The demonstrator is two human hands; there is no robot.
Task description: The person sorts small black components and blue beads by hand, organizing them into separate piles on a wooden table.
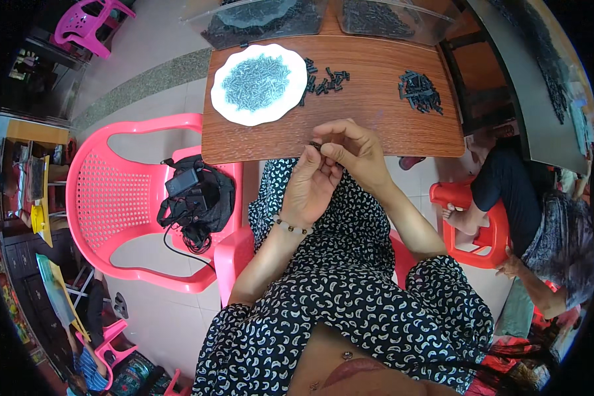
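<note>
Both my hands meet just over the near edge of the brown wooden table (389,135). My left hand (308,191), a beaded bracelet on its wrist, pinches a small dark piece (315,144) between thumb and fingers. Thumb and forefinger of my right hand (358,153) close on the same piece; its exact kind is too small to make out. Beyond them at the left stands a white wavy-rimmed plate (223,109) heaped with small clear bits (256,82). Loose small black parts (333,80) lie beside the plate, and a pile of black strip-like parts (420,91) lies at the right.
Clear bins of dark parts (264,23) (383,20) line the table's far edge. A pink plastic chair (112,198) holding a black bag (208,195) stands at the left. At the right, a person sits near a red stool (475,254).
</note>
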